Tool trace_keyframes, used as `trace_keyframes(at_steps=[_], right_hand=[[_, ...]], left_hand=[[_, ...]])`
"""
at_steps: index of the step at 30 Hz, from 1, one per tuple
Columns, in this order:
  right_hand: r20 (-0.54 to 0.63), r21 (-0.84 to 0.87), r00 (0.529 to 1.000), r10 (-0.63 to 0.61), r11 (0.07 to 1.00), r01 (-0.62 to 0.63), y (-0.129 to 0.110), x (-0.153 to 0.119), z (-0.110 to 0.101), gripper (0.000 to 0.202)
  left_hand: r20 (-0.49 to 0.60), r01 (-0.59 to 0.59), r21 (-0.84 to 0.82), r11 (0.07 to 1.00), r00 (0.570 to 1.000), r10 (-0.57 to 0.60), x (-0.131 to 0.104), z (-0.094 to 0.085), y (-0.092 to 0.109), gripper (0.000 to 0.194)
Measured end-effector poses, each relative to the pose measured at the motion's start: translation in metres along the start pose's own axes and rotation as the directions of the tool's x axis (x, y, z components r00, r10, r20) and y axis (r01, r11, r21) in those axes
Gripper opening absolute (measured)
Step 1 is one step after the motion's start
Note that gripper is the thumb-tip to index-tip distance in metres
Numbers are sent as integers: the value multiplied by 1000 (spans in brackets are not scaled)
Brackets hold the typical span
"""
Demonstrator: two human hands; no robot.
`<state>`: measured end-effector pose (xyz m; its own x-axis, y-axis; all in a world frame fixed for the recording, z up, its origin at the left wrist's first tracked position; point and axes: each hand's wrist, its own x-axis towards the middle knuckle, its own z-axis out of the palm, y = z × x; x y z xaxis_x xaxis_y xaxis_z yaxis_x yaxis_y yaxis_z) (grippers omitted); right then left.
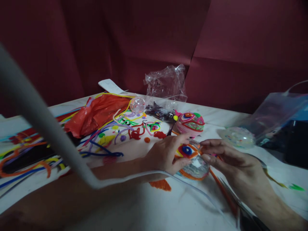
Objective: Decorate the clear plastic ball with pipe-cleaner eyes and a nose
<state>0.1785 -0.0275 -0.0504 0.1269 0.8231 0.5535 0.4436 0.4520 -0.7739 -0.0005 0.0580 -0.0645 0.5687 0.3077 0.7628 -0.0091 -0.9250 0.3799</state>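
Observation:
A clear plastic ball with an orange band round its lower part is on the white table. An eye-shaped decoration in blue, red, orange and yellow sits on its front. My left hand is closed around the ball's left side, thumb in front and fingers over the top. At the right side, my right hand pinches at the decoration's edge; what lies between its fingertips is too small to make out. Just behind stands a decorated ball wrapped in pink and red, with an eye on it.
Loose pipe cleaners and a red plastic bag cover the left. Farther back are a small clear ball and a crumpled clear bag. A clear dome lies right. A grey bar and white cable cross the foreground.

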Motion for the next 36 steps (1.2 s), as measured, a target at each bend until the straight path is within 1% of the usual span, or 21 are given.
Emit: trace_keyframes(at_steps=[2, 8, 10, 15, 20, 23, 28, 31, 36], right_hand=[[5, 21, 1000, 24, 999, -24, -1, 1, 0, 10], [10, 5, 996, 87, 996, -87, -4, 2, -1, 18], [38, 12, 995, 95, 995, -96, -5, 2, -3, 18], [126, -57, 990, 60, 997, -53, -10, 1, -10, 24], [141, -43, 990, 1, 999, 5, -12, 1, -9, 13], [141, -44, 990, -15, 999, 22, -8, 1, -9, 11], [127, 1, 989, 73, 997, -73, -3, 2, -10, 13], [100, -16, 988, 114, 993, -113, -3, 4, -9, 20], [97, -55, 975, 202, 979, -198, -9, 11, -7, 31]], left_hand=[[-2, 3, 2, 1000, 1000, -3, 0, 0, 0, 54], [-10, -13, 15, 1000, 1000, 13, -1, 0, -1, 54], [-18, -17, 20, 1000, 1000, 18, -1, 0, -2, 54], [-28, -22, 22, 1000, 999, 22, -1, 1, -3, 54], [-1, 2, -1, 1000, 1000, -2, -1, 0, -2, 54], [4, 12, -5, 1000, 1000, -12, -1, -1, -1, 54], [19, 13, 4, 1000, 1000, -13, -1, -2, 0, 54], [15, -3, 7, 1000, 1000, 3, -1, -2, -1, 54], [11, -28, -6, 1000, 1000, 28, -1, -1, -1, 54]])
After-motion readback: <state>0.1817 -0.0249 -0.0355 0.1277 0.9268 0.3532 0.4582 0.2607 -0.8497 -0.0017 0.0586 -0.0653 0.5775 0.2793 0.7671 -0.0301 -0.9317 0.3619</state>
